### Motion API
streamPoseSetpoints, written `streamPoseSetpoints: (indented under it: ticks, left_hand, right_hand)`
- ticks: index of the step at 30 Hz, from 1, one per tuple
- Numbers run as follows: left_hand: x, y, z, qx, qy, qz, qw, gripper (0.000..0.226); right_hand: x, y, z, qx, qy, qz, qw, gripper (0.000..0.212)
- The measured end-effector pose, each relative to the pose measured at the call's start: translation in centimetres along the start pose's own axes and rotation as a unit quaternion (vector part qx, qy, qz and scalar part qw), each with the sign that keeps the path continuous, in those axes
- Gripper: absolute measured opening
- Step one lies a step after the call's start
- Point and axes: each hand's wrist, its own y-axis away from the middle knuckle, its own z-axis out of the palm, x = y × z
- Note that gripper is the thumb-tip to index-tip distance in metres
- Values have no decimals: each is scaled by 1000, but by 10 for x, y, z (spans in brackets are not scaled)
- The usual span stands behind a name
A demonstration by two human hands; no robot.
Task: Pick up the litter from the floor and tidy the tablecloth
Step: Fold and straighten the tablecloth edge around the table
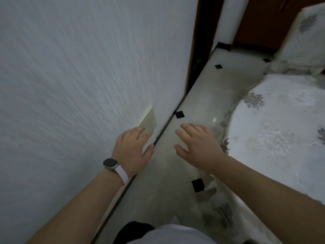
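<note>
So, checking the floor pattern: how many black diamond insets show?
4 insets: one by the wall, one beside the tablecloth hem, two farther off. The cloth may hide others.

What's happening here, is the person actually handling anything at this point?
Nothing is held at this moment. A person faces a strip of tiled floor between a white textured wall and a table draped in a floral tablecloth. Both hands reach forward with relaxed fingers: the left hand, a watch on its wrist, is by the wall, and the right hand is over the floor beside the cloth's hanging edge. No litter shows plainly.
</note>
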Motion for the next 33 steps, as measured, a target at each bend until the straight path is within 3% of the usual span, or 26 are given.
streamPoseSetpoints:
  ticks: [15, 22, 33]
  left_hand:
    - [-31, -268, 62, 11, 114, 170, 979, 47]
    - [-19, -374, 90, -37, 129, 239, 962, 48]
    - [34, -566, 165, -64, 104, 325, 938, 47]
  right_hand:
    - [116, -140, -3, 30, 68, 183, 980, 49]
    - [168, -188, 1, 73, 66, 286, 953, 49]
    - [344, -253, 22, 87, 60, 372, 922, 50]
